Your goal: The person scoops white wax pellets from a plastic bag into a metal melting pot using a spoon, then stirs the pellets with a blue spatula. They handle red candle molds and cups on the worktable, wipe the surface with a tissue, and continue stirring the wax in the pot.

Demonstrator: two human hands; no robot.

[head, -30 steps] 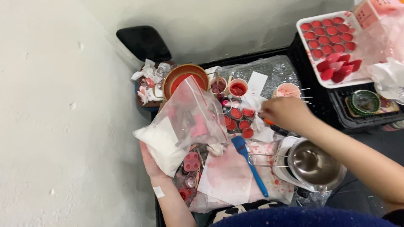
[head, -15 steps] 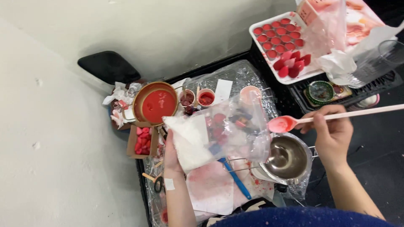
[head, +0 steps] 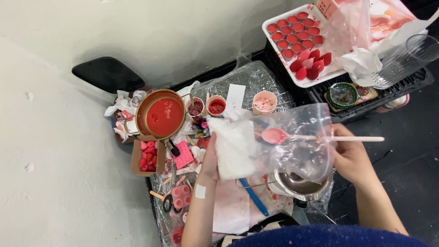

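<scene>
My left hand [head: 209, 163] grips the bottom of a clear plastic bag [head: 292, 142] holding white flakes [head: 235, 148], tipped sideways over a small steel pot [head: 299, 186]. My right hand [head: 351, 158] holds the bag's open mouth and a pink-bowled wooden spoon [head: 297, 136], whose bowl sits inside the bag near the white flakes.
A copper pan of red liquid [head: 161, 115], three small cups [head: 228, 104], a cardboard box of pink pieces [head: 147, 156], a blue spatula [head: 254, 197] and a pink mould [head: 180, 196] crowd the plastic-covered tray. Behind are a white tray of red moulds [head: 299, 39] and a glass [head: 402, 57].
The bag swung from upright over the tray to lying sideways over the pot. My right hand brought the spoon in, and its bowl went into the bag's mouth.
</scene>
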